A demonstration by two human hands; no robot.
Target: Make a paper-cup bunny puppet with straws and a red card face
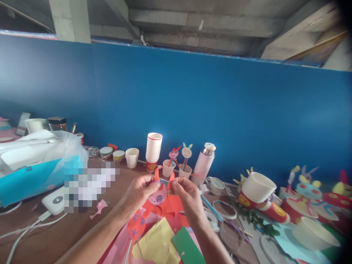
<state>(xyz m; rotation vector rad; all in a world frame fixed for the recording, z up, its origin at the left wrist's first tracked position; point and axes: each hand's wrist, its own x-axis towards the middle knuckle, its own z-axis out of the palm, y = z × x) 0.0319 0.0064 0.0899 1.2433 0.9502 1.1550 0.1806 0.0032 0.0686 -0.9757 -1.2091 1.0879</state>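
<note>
A round pink paper face (157, 197) with drawn features is held up in front of me, with orange paper ears at its top. My left hand (139, 190) pinches it at the upper left, beside one orange ear (157, 175). My right hand (187, 191) pinches the other orange paper ear (171, 179) near the face's right edge; whether that ear is joined to the face, I cannot tell. Below my hands lie an orange paper face (136, 226) on a stick, yellow paper (156, 242), a green paper piece (188, 245) and red and pink sheets.
Behind my hands stand stacked paper cups (154, 148), two cups with paper rabbit figures (187, 151) and a pink thermos (204, 163). To the right are tape rolls (224, 209) and more cup figures (308, 190). A white power bank (55, 200) with cables lies left.
</note>
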